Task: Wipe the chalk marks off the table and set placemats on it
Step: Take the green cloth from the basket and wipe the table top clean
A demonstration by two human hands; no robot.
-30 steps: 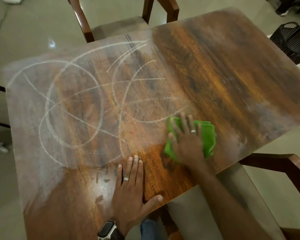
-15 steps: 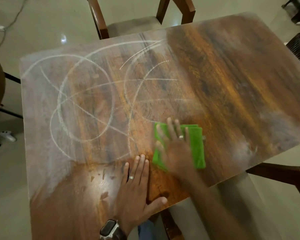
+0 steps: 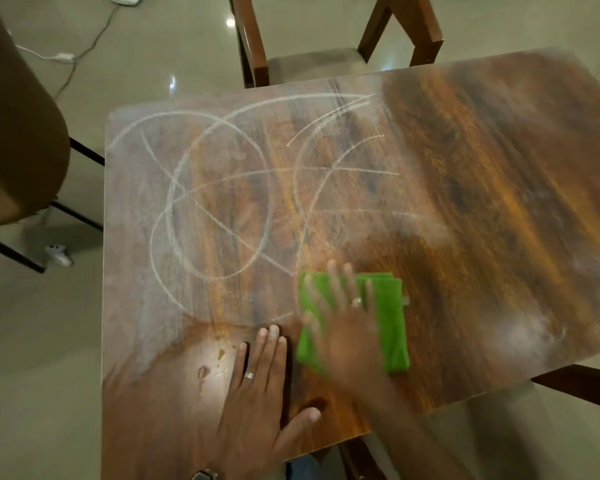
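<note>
A glossy pale tiled floor (image 3: 153, 39) is seen, with light reflected on it. A wooden chair (image 3: 340, 39) is placed at top centre; a brown seat (image 3: 18, 116) at upper left; a white cable (image 3: 84, 46) nearby.

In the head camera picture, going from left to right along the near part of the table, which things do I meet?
Wet spots on the table → left hand lying flat → right hand, blurred, pressing on the green cloth, whose right part shows past the hand → pale hazy patch.
</note>
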